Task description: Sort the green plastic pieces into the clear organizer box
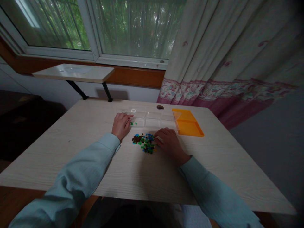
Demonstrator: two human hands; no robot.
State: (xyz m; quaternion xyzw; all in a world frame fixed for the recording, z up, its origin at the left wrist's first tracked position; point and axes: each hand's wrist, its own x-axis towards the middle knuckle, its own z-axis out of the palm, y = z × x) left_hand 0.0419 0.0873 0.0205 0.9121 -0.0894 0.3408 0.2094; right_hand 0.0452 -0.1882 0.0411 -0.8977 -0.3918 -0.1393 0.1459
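A clear plastic compartment box (pixel 152 123) lies on the table, with a few small green pieces (pixel 134 123) in its front left compartment. My left hand (pixel 121 124) is closed on the left end of this box, its fingers over the rim. Just in front of the box is a loose pile of tiny pieces (pixel 148 147) in green, blue, brown and a little orange; their exact kind is too small to make out. At the pile's right edge, my right hand (pixel 168 142) has its fingers bent and drawn together. Whatever is between those fingertips is hidden.
An orange tray or lid (pixel 190 125) lies against the box's right end. Behind the box is a round hole (pixel 160 107) in the pale wooden table (pixel 95 117). A small raised shelf (pixel 78 72) stands at the back left, and a curtain (pixel 190 79) hangs behind the table.
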